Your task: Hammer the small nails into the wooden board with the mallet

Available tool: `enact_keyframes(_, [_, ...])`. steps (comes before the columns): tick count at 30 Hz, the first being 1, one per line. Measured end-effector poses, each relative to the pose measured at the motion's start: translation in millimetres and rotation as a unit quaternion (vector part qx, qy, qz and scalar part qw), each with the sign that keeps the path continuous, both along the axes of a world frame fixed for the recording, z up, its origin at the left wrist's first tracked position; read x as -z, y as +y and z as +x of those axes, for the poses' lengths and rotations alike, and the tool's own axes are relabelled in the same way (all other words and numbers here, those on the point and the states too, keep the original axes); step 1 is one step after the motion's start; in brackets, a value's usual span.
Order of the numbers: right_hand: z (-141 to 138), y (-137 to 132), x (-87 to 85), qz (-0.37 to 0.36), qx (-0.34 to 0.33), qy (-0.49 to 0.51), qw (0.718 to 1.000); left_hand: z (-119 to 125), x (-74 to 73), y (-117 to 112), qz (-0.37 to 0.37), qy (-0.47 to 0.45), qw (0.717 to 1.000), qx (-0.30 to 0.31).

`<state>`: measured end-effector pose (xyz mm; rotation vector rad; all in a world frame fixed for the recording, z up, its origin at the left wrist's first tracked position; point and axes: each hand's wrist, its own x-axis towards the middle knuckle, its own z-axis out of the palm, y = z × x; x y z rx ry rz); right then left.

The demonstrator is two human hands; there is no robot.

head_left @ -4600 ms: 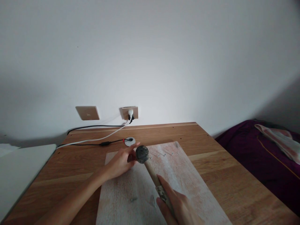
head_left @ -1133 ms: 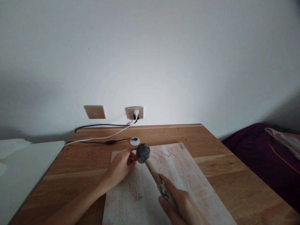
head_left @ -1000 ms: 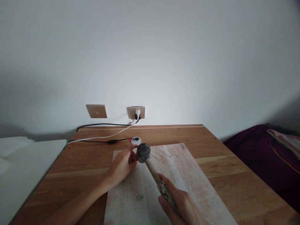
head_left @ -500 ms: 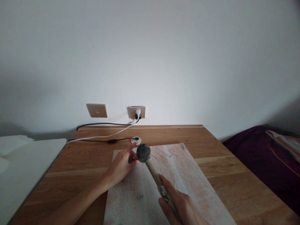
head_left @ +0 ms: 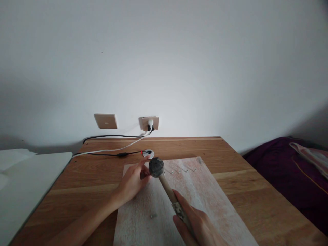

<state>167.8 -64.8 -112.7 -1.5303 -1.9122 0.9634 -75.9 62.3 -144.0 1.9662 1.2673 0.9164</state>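
Observation:
My right hand (head_left: pixel 196 220) is wrapped around the wooden handle of a hammer (head_left: pixel 156 167), whose dark, worn round head is raised over the far part of a whitewashed wooden board (head_left: pixel 138 222). Close to the left of that head, my left hand (head_left: pixel 135 177) has its thumb and a finger brought together, while the index finger stretches forward. Whatever lies between those fingertips is hidden or too small to make out. Several thin nails (head_left: pixel 186 170) stand in a row along the board's far edge, right of the hammer head. A small dull piece or mark (head_left: pixel 153 216) shows lower on the board.
Under the board is a wooden tabletop (head_left: pixel 84 191). Black and white cables (head_left: pixel 110 149) run across its back left to a wall socket (head_left: pixel 150 123) and a round cable hole (head_left: pixel 148 153). A white surface (head_left: pixel 38 191) borders the left; purple fabric (head_left: pixel 279 171) lies right.
Almost nothing differs. Both hands and the hammer hold the same positions, with only a very slight shift of the whole view.

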Motion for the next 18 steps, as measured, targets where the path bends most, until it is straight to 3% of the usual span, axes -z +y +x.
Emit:
enact_keyframes(9, [5.4,-0.6,19.7,0.018,-0.015,0.023,0.999,-0.2,-4.3,-0.6,0.01,0.018,1.0,-0.004])
enact_keyframes(18, [3.2,-0.9,15.4,0.015,-0.028,-0.006,0.999,-1.2,-0.5,-1.5,0.01,0.028,1.0,-0.008])
